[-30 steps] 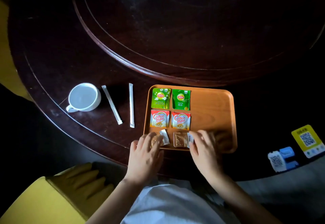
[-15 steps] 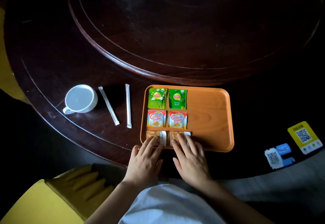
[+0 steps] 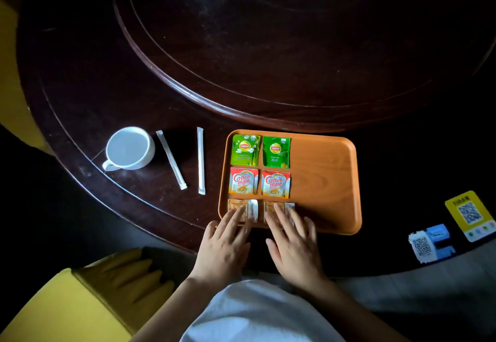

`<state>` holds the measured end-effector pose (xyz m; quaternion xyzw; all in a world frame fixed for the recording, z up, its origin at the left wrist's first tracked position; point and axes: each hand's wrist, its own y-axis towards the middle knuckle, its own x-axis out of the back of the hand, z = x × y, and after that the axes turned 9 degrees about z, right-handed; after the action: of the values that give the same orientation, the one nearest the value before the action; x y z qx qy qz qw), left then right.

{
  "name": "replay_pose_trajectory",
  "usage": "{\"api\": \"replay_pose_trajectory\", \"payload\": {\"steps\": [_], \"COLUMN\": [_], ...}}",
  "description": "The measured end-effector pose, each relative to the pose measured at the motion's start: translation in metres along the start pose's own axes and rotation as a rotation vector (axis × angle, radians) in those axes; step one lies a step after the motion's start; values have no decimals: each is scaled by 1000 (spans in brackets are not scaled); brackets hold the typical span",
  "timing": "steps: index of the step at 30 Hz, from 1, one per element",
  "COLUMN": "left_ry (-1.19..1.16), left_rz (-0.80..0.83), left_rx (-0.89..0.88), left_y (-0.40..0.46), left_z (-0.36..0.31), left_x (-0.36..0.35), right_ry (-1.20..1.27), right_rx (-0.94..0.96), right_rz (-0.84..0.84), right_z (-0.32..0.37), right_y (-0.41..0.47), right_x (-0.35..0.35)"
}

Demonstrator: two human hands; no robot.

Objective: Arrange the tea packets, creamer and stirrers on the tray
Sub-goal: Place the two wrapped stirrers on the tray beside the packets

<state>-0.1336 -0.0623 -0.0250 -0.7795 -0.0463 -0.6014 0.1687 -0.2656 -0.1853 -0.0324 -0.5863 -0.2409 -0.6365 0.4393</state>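
Cup: a white ceramic cup [image 3: 130, 148] stands on the dark round wooden desk [image 3: 80, 94], at 9 o'clock from the tray, handle turned toward 7 o'clock.
Stirrers: two white paper-wrapped stirrers lie on the desk between cup and tray; the left stirrer [image 3: 171, 159] leans toward 11 o'clock, the right stirrer [image 3: 201, 160] runs nearly straight toward 12.
Tray: an orange-brown wooden tray with rounded corners [image 3: 327, 180] sits at the desk's near edge.
Tea: two green Lipton tea packets [image 3: 244, 150] [image 3: 276, 152] lie side by side at the tray's 11 o'clock corner.
Creamer: two red-and-white Coffee-mate creamer packets [image 3: 243, 181] [image 3: 275, 184] lie just below the tea.
Bottom row: two brownish packets [image 3: 252, 208] [image 3: 269, 207], possibly sugar; their print is too dim to read.
Left hand [image 3: 224, 247]: flat, fingers spread, fingertips pressing the left brown packet.
Right hand [image 3: 294, 245]: flat, fingers spread, resting on the right brown packet.
Cards: a blue-and-white QR tag [image 3: 429, 242] and a yellow QR card [image 3: 469, 214] sit at 3 o'clock from the hands.
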Motion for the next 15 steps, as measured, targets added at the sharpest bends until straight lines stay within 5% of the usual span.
{"api": "replay_pose_trajectory", "payload": {"steps": [3, 7, 12, 15], "left_ry": [-131, -354, -586, -597], "left_rz": [-202, -368, -327, -218], "left_rx": [39, 494, 977, 1055], "left_y": [-3, 10, 43, 58], "left_z": [17, 56, 111, 129], "left_x": [8, 27, 39, 38], "right_ry": [196, 343, 503, 520], "right_rx": [35, 33, -54, -156], "right_rz": [-90, -56, 113, 205], "right_z": [4, 25, 74, 99], "right_y": [11, 57, 138, 175], "right_x": [13, 37, 46, 40]}}
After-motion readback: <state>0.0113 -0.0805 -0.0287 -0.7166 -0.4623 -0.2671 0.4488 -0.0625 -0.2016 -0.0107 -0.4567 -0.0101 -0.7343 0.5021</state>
